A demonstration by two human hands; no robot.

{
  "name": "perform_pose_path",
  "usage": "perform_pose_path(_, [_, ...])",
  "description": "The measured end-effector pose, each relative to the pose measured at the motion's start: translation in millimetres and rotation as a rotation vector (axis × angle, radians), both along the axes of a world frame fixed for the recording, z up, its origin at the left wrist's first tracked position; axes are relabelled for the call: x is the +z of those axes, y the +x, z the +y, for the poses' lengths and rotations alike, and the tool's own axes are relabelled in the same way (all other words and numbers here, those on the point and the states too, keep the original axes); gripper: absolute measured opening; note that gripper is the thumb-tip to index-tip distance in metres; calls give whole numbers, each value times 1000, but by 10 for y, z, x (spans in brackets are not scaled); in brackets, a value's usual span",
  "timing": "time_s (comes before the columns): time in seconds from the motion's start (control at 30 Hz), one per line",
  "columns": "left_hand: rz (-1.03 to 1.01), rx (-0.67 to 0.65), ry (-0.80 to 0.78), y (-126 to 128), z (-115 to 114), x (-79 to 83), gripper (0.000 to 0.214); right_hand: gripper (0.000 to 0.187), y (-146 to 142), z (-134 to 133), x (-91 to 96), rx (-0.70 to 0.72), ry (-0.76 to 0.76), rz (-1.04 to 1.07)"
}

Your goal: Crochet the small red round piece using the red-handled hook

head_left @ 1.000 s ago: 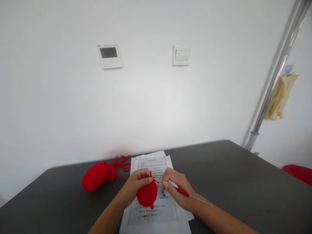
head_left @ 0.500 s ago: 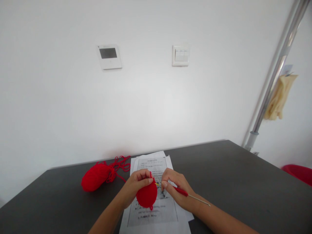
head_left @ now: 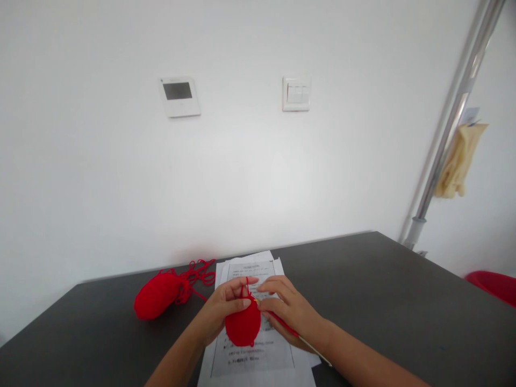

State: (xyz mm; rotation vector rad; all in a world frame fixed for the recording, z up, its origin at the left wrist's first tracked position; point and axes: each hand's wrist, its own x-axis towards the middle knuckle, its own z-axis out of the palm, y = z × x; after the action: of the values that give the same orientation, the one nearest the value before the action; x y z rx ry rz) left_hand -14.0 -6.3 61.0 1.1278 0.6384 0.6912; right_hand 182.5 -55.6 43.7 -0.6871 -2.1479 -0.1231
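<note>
A round red crochet piece (head_left: 243, 325) is pinched at its upper left edge by my left hand (head_left: 226, 301), thumb in front. Red yarn loops over that hand's raised index finger. My right hand (head_left: 288, 309) is closed on a crochet hook (head_left: 288, 326) with a red grip; its metal back end sticks out below the palm. The right fingertips meet the piece's upper right edge, where a small yellow bit (head_left: 256, 300) shows. The hook's working tip is hidden by fingers and yarn.
Left of my hands lies a red yarn skein (head_left: 157, 294) with loose strands trailing towards the piece. Printed sheets (head_left: 253, 365) lie beneath my hands on the dark table (head_left: 363, 301). A white wall (head_left: 242, 188) rises behind; a red chair edge (head_left: 492, 286) shows at right.
My left index finger has stretched out, lifting the yarn. My right hand has moved in to touch the piece's edge, and the hook's back end has swung lower.
</note>
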Motion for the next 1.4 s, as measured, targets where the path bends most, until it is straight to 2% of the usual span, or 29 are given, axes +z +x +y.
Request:
perform_pose_path(0.1, [-14,28,-4,11,-8,-2,54,24,-2,18,-41,16,34,-9])
perform_pose_path(0.27, [-21,125,-6,62,-27,-18,56,26,-29,17,-36,59,-9,52])
perform_pose_path(0.47, [-26,47,-44,82,-42,-20,53,18,-48,-17,40,121,-19,131])
perform_pose_path(0.6, [16,34,-8,78,-21,-40,53,14,-37,-17,33,151,-133,214])
perform_pose_path(0.83, [91,147,151,61,1,2,39,10,-34,9,-4,156,-320,396])
perform_pose_path(1.03, [124,136,195,26,21,-11,35,11,-31,35,-41,203,-537,562])
perform_pose_path(1.23, [147,128,254,6,46,-35,32,17,9,51,-19,259,-693,616])
perform_pose_path(1.4, [175,136,262,18,26,-11,32,19,70,45,32,278,-744,564])
